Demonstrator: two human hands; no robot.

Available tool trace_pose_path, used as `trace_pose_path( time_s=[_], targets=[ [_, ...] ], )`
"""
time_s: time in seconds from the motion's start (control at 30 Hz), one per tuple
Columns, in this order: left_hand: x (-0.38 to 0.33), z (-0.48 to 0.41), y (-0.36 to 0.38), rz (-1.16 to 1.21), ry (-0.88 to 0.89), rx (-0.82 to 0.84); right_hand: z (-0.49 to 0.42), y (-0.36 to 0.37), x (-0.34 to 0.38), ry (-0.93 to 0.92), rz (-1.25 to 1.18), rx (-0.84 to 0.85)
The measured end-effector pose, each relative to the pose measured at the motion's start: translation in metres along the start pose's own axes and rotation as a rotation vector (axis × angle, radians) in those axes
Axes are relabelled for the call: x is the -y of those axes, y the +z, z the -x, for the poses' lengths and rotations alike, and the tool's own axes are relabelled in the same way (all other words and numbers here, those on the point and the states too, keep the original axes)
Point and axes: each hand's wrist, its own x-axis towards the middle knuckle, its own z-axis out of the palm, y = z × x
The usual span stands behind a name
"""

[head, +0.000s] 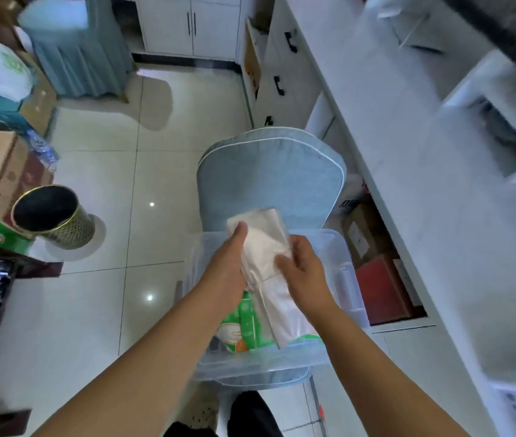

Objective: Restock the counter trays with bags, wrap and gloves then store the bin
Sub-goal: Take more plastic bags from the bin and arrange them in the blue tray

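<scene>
Both hands are on a pack of bags (264,244), held above a clear bin (341,279) that sits on a blue chair (269,175). The left hand (228,266) grips the pack's left edge, thumb on top near the far end. The right hand (302,275) lies on the pack's near right side, fingers curled over it; whether they pinch or only press, cannot tell.

The pack's long axis runs from far-left to near-right, its near end dipping into the bin over a green package (244,323). Both hands are in contact, so neither is nearer.

The counter (408,152) lies to the right, just beside the chair and higher than the bin. A white tray (458,105) stands on it, blurred; contents unreadable.

Judgement: the next move is a lift clear of the bin's right wall, then a swing right over the counter edge. Open room is above and to the left over the floor (99,190); the right side is tight between bin and counter front.
</scene>
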Motion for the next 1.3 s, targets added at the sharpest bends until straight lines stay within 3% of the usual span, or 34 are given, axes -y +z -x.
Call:
trace_pose_path(
  time_s=[0.2, 0.4, 0.5, 0.57, 0.83, 0.97, 1.07, 1.17, 1.3],
  targets=[
    [0.027, 0.028, 0.044, -0.106, 0.117, 0.121, 0.043, -0.038, 0.014, -0.098, 0.219, -0.187],
    [0.059, 0.055, 0.101, -0.174, -0.009, 0.331, 0.109, -0.116, 0.014, -0.044, 0.507, -0.443],
    [0.081, 0.074, 0.136, -0.203, -0.073, 0.581, 0.150, -0.168, 0.015, 0.236, 0.404, -0.332],
    [0.099, 0.089, 0.162, -0.232, -0.142, 0.655, 0.180, -0.200, 0.015, 0.355, 0.339, -0.267],
    [0.203, 0.172, 0.253, -0.389, -0.372, 0.811, 0.316, -0.299, 0.012, 0.419, 0.005, -0.400],
    [0.259, 0.218, 0.286, -0.510, -0.432, 0.892, 0.384, -0.344, -0.008, 0.453, -0.002, -0.491],
    [0.290, 0.242, 0.309, -0.633, -0.373, 0.954, 0.433, -0.380, -0.026, 0.475, 0.012, -0.512],
    [0.319, 0.254, 0.334, -0.740, -0.196, 0.970, 0.475, -0.413, -0.045, 0.520, 0.091, -0.484],
    [0.367, 0.272, 0.354, -0.915, -0.123, 0.914, 0.518, -0.442, -0.068, 0.556, 0.117, -0.424]
  ],
)
